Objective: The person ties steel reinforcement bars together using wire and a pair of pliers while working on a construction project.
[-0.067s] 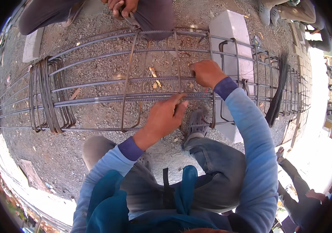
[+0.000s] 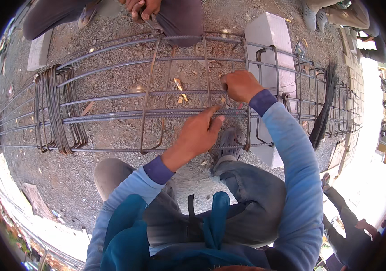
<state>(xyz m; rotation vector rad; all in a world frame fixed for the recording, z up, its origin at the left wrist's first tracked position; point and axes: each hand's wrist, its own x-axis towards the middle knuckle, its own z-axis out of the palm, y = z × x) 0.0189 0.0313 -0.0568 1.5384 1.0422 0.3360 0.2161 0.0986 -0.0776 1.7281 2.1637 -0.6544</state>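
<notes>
A long rebar cage (image 2: 111, 98) of lengthwise bars and square stirrups lies across in front of me. My left hand (image 2: 195, 135) rests at the near paired bars, index finger stretched over them and thumb apart, near a stirrup (image 2: 207, 67). Just beyond and to the right, my right hand (image 2: 242, 86) is closed above the cage with its fingers curled. Whatever it grips is hidden or too small to make out. A bundle of thin dark tie wire (image 2: 323, 110) lies across the cage further right.
Several loose stirrups (image 2: 51, 108) are bunched on the bars at left. A pale block (image 2: 272, 34) lies beneath the cage at right; another block (image 2: 39, 50) is at far left. Across the cage, another person's hands (image 2: 143, 9) hold pliers-like handles. My shoe (image 2: 231, 142) is at the near side.
My left hand has shifted slightly right and a little nearer to me along the bars. My right hand stays in almost the same place.
</notes>
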